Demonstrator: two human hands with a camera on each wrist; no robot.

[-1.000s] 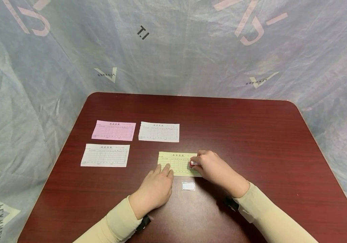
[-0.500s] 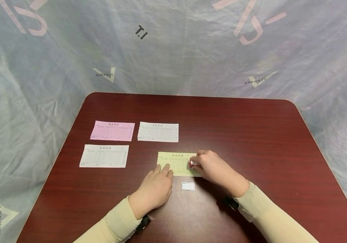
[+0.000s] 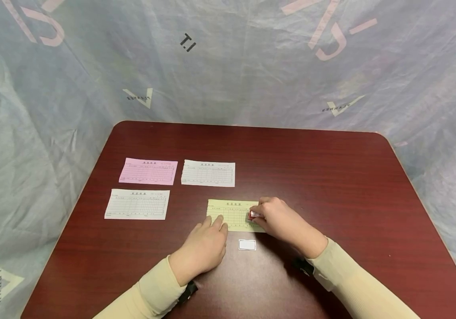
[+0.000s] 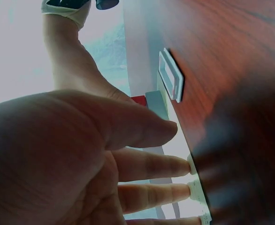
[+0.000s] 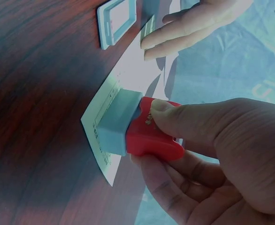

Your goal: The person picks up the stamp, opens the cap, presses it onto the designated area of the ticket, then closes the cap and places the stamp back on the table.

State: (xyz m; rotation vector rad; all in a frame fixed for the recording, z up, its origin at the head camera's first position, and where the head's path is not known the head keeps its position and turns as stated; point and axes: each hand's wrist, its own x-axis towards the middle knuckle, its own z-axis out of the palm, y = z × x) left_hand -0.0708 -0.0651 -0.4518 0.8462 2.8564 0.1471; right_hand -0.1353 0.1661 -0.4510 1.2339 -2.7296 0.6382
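Note:
My right hand [image 3: 283, 221] pinches a self-inking stamp [image 5: 154, 129] with a red top and a grey base, thumb on one side and fingers on the other. The stamp's base stands on the right part of a yellow printed slip [image 3: 231, 215]. Fingertips of my left hand [image 3: 203, 246] rest on the slip's lower left, the fingers fairly straight and spread, as the left wrist view also shows. A small rectangular stamp cap [image 3: 247, 245], grey-rimmed with a pale middle, lies on the table just below the slip. The slip's right end is hidden behind my right hand.
At the table's left lie a pink slip [image 3: 148, 171], a white slip [image 3: 208, 173] beside it, and another white slip [image 3: 137, 204] nearer me. The dark red table [image 3: 331, 168] has rounded far corners, with a grey printed sheet [image 3: 235, 66] hanging behind it.

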